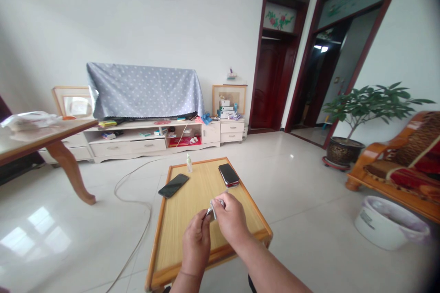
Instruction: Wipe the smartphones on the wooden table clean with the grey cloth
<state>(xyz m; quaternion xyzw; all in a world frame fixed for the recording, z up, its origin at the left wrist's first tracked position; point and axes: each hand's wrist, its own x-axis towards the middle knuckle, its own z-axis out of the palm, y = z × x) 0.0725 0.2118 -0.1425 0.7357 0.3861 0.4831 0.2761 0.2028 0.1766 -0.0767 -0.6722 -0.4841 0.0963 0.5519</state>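
Note:
Above the near half of a small wooden table (192,201), both my hands meet in front of me. My left hand (197,238) is closed, its thumb and fingers pinching a small silvery object (209,211) whose kind I cannot make out. My right hand (230,217) is closed as well and presses a small pale grey piece, perhaps cloth or wipe (213,208), against that object. Beyond the hands, a dark smartphone (173,186) lies at the table's left edge. A stack of black phones (228,175) lies on the right, and a small clear spray bottle (189,163) stands at the far edge.
A white bin (388,224) stands on the floor at right, below a wooden sofa (405,165) and a potted plant (343,151). A cable (150,210) runs across the floor on the left, near a larger table (65,142). A low white cabinet (120,148) lines the wall.

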